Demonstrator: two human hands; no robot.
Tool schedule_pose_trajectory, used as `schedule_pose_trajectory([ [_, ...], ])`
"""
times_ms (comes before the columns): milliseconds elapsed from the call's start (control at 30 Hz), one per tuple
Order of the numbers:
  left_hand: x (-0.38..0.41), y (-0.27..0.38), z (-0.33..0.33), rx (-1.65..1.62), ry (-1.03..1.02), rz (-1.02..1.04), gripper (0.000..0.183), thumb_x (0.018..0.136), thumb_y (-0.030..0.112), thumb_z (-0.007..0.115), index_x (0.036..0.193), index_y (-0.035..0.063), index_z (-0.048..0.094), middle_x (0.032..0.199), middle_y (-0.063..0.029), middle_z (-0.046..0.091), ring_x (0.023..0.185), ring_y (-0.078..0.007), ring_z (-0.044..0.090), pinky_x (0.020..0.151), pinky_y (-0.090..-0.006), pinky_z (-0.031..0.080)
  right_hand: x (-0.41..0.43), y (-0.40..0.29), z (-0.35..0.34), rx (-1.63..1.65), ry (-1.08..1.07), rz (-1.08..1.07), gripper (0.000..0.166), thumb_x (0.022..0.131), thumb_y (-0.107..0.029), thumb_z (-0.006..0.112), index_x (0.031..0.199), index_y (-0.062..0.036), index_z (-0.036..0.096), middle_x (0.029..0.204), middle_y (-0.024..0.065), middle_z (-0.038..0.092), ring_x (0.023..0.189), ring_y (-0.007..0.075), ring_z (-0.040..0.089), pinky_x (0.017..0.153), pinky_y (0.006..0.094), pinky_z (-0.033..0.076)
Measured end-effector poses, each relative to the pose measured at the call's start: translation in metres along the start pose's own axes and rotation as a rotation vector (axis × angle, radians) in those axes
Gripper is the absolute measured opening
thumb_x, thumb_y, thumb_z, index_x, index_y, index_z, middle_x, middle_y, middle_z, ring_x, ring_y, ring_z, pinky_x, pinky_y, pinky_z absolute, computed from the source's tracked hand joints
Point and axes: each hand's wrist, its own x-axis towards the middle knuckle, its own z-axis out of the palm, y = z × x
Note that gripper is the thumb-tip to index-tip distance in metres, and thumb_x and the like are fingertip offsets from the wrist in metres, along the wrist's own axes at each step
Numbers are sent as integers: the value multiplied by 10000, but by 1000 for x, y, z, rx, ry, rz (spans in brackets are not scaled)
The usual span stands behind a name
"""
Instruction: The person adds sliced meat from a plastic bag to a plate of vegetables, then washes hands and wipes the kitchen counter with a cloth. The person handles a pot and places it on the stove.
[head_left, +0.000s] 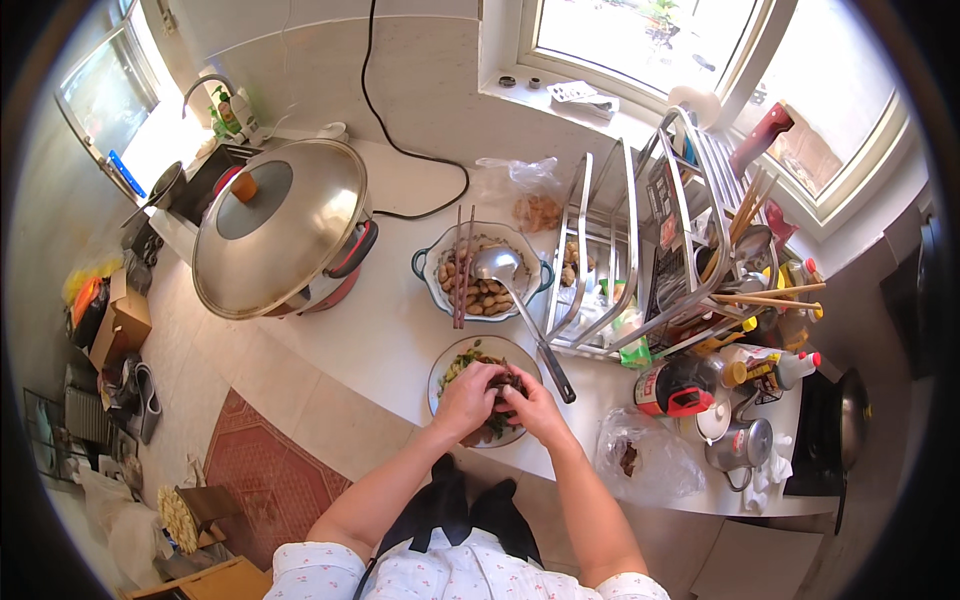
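Observation:
Both hands meet over a round plate (444, 360) of chopped green and yellowish food near the counter's front edge. My left hand (474, 397) and my right hand (534, 409) grip a dark brown clump of food (508, 384) between their fingers; its exact kind cannot be told. Just beyond the plate stands a two-handled blue-rimmed bowl (422, 264) holding peanuts in their shells (489, 298). A pair of chopsticks (463, 266) lies across this bowl. A metal ladle (497, 264) rests in it, its black handle reaching out to the right of the plate.
A large lidded electric pot (300, 202) stands at the left, its black cord nearby. To the right are a metal rack (630, 247), a clear plastic bag (652, 465), sauce bottles (671, 386) and a metal pitcher (739, 444). A knife (761, 139) with a red handle stands in the rack.

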Motion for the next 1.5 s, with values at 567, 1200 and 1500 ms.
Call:
schedule_pose_trajectory([
  [567,-15,-16,-16,240,-2,217,365,691,164,674,1043,105,596,1069,-122,507,1000,-311,478,833,-384,421,-20,28,16,-666,364,-585,400,698,32,618,1084,-29,533,967,129,534,703,242,588,641,316,488],
  [1200,-13,-32,-19,176,-8,75,453,684,135,682,1095,36,518,1046,-145,511,979,-328,502,811,-381,439,-32,16,15,-936,523,-490,508,659,-39,682,1121,-44,471,987,142,490,904,333,526,750,395,450],
  [1500,-52,-17,-21,303,-196,260,580,653,152,709,1170,60,463,1074,-128,462,988,-303,466,818,-365,434,-48,15,32,-1200,418,-399,599,610,-182,754,1118,-44,469,934,113,513,853,289,521,708,389,417],
])
